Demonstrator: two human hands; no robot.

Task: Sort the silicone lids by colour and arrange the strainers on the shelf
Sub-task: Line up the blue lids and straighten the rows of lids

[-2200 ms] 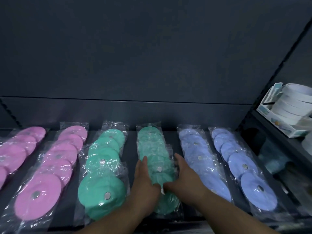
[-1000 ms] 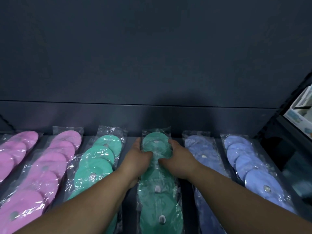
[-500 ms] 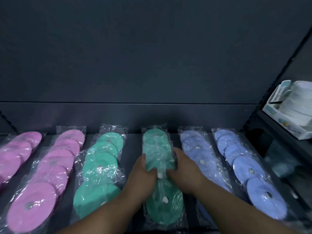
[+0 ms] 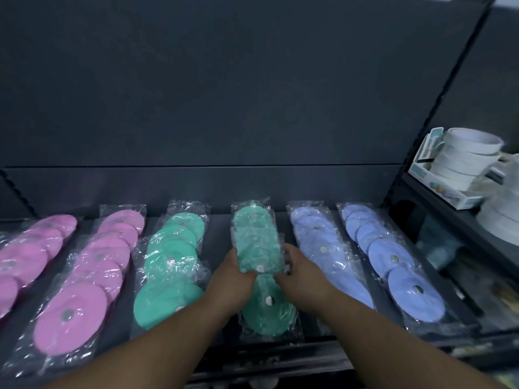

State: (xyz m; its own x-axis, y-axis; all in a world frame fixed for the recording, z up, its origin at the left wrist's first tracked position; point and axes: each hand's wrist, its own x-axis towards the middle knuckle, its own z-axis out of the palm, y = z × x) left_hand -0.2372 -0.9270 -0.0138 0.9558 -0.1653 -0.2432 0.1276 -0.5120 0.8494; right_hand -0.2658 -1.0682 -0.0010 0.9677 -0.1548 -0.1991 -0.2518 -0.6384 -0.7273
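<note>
Clear plastic packs of round silicone lids lie in rows on a dark shelf (image 4: 280, 357). Pink packs (image 4: 84, 276) fill the left, a green pack (image 4: 171, 265) comes after them, and blue packs (image 4: 393, 262) lie on the right. In the middle row, my left hand (image 4: 233, 279) and my right hand (image 4: 302, 276) grip the two sides of an upper green lid pack (image 4: 257, 242). It overlaps another green pack (image 4: 266, 307) that lies nearer the front edge.
A dark back panel rises behind the shelf. On the neighbouring shelf at the right stands a boxed stack of white round items (image 4: 463, 164). More white items (image 4: 502, 209) sit at the far right edge, blurred.
Both hands drew back from the far end of the middle green row towards me and now hold the upper green pack by its near end. The view widened to the right.
</note>
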